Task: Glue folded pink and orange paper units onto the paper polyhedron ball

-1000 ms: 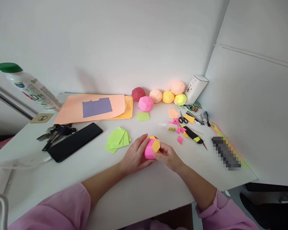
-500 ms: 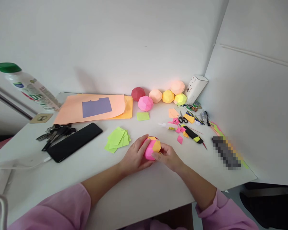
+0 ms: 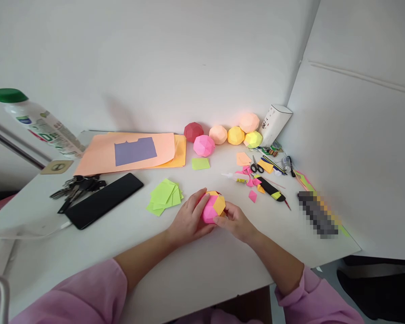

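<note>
- Lower centre: the left hand [image 3: 188, 219] cups a faceted pink-and-yellow paper ball [image 3: 212, 208]; the right hand [image 3: 238, 220] grips its right side. Its underside seems covered by fingers.
- Squeezing too hard could dent the thin facets; uneven fingertip pressure could split a seam.
- Right of centre, a careless sleeve could scatter small pink paper scraps [image 3: 253, 196].

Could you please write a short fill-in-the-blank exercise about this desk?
The left hand and right hand hold a pink-and-yellow paper ____.
The cap of the white bottle is ____.
The black phone lies between the stack of green papers and a bunch of ____.
Missing words: ball; green; keys.
</note>
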Motion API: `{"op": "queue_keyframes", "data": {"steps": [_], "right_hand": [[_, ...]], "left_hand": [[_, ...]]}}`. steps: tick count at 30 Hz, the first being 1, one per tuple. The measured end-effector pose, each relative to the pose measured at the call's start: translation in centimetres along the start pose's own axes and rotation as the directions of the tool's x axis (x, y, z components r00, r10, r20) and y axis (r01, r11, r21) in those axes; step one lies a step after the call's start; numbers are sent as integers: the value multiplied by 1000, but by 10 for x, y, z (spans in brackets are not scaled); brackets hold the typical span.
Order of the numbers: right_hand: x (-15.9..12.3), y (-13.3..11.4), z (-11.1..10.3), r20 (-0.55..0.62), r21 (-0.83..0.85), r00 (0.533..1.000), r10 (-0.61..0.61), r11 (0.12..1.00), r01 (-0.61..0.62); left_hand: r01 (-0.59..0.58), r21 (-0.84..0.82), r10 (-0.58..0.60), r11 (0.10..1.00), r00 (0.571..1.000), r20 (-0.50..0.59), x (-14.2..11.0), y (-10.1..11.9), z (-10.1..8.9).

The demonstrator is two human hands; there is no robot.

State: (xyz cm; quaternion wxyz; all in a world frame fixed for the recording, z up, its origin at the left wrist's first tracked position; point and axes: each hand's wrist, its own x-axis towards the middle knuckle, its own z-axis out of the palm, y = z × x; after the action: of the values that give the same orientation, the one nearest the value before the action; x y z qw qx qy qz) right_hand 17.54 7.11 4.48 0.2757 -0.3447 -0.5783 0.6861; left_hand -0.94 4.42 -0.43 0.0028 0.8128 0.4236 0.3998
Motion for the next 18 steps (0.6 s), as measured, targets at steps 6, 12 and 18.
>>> {"op": "queue_keyframes", "data": {"steps": [6, 12, 18], "right_hand": [[0, 2, -1, -20, 19, 1000, 10, 1000, -10], [0, -1, -3, -48, -67, 999, -2, 998, -1], [2, -4, -4, -94, -102, 995, -27, 995, 17]], "left_hand": [[13, -12, -12, 1000, 1000, 8, 0, 0, 0], [109, -105, -107, 988, 994, 28, -1, -1, 1], [176, -121, -169, 977, 983, 69, -2, -4, 1]]}}
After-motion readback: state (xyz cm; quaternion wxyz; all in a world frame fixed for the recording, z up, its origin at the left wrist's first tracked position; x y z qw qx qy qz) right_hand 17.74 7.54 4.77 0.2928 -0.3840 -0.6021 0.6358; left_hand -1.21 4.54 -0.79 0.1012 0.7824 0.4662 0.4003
